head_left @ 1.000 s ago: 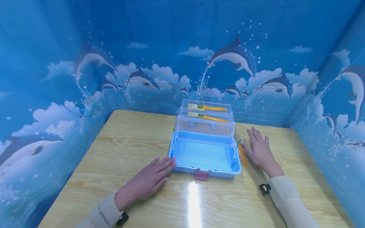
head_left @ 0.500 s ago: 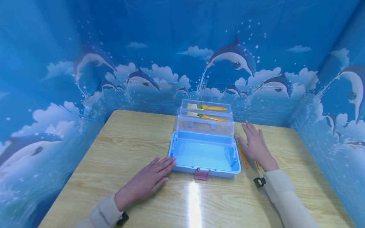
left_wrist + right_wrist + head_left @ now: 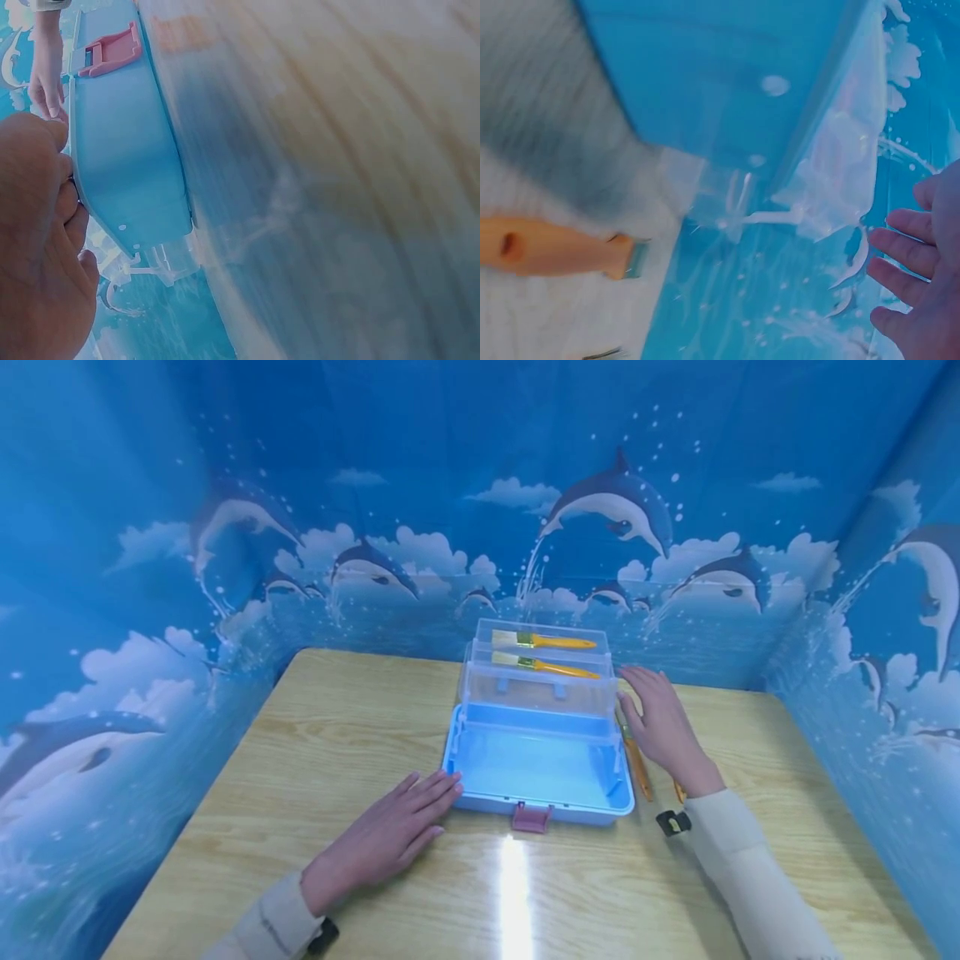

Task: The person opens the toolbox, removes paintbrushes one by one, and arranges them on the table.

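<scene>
In the head view a blue storage box [image 3: 540, 764] stands with its clear tiered trays [image 3: 540, 693] raised at the back. Two yellow-handled paintbrushes lie on those trays: the rear brush [image 3: 558, 642] and the front brush [image 3: 562, 670]. My left hand [image 3: 386, 831] lies with straight fingers at the box's front left corner, its fingertips on the rim. Beside the trays' right end, my right hand [image 3: 663, 727] reaches out with extended fingers, holding nothing; whether it touches them I cannot tell. Below that hand lies another paintbrush [image 3: 637, 767] on the table.
The handle end of one more paintbrush [image 3: 679, 792] shows under the right wrist. A pink latch [image 3: 531, 818] sticks out from the box's front. Around the wooden table [image 3: 337, 718] hangs a blue dolphin-print cloth [image 3: 420, 460], close behind the box.
My right hand has moved left and slightly away from me, from over the loose paintbrushes to beside the trays' right end. The left hand has stayed in place.
</scene>
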`<control>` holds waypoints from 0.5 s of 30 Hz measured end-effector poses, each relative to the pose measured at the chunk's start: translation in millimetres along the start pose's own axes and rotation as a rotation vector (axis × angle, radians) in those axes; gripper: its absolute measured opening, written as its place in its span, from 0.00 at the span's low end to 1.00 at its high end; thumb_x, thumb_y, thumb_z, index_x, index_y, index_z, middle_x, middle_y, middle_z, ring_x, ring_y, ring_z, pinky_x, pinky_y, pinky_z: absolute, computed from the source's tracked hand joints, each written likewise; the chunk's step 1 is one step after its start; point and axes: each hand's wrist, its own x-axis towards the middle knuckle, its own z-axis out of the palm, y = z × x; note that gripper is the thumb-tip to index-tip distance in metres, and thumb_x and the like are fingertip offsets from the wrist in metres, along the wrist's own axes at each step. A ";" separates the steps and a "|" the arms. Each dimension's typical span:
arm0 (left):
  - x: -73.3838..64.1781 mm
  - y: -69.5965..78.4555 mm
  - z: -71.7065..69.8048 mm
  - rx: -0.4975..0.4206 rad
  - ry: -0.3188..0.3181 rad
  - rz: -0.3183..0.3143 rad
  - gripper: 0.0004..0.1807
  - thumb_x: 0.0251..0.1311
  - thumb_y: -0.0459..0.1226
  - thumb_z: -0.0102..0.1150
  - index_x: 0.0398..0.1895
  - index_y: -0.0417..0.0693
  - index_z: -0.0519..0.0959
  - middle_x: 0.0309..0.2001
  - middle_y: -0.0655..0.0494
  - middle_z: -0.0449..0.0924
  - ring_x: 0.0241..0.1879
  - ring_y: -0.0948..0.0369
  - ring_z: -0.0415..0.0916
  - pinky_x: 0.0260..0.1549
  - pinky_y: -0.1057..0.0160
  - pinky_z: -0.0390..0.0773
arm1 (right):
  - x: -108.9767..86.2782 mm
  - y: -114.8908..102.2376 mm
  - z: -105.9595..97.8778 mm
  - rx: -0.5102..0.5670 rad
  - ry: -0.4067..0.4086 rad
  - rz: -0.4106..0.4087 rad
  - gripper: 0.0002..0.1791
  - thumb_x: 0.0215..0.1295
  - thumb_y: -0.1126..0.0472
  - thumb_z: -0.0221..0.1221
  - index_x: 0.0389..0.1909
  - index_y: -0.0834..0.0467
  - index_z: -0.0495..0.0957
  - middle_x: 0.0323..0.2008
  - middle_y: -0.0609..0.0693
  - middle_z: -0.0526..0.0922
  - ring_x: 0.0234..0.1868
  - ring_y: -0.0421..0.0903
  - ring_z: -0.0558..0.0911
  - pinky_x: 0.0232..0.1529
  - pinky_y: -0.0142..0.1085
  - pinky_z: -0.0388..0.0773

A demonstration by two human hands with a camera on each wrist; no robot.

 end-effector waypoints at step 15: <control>-1.4 0.8 -1.2 -0.013 -0.006 -0.014 0.30 0.72 0.48 0.33 0.74 0.54 0.46 0.74 0.60 0.42 0.72 0.61 0.41 0.70 0.52 0.46 | 32.8 -35.4 -8.8 0.048 -0.198 -0.005 0.23 0.72 0.61 0.46 0.66 0.53 0.63 0.62 0.54 0.70 0.61 0.54 0.70 0.57 0.53 0.71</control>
